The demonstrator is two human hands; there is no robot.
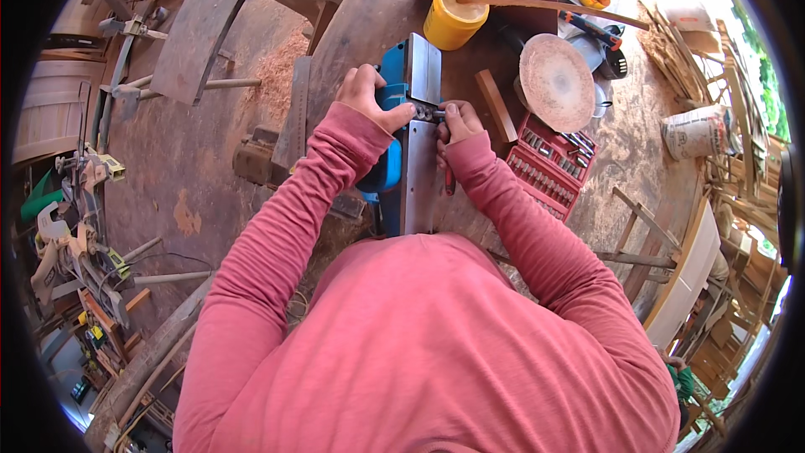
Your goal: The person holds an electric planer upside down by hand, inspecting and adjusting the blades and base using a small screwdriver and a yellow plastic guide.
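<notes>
A blue electric hand planer (422, 169) lies with its metal sole facing up on the workbench, in front of my body. My left hand (369, 99) grips the planer's side, its thumb resting at the cutter drum (423, 111) in the gap between the two sole plates. My right hand (459, 124) is closed on a socket wrench with a red handle (450, 181). The wrench's metal end meets the drum from the right; its exact fit on a bolt is too small to tell. Just right of my right forearm sits an open red socket set (549, 164).
Beyond the planer stand a yellow tub (454, 17) with a wooden stick across it and a round dusty disc (559, 82). A small wood block (496, 106) lies near my right hand. A curved wooden piece (214, 17) is at far left, a white bucket (696, 132) at right.
</notes>
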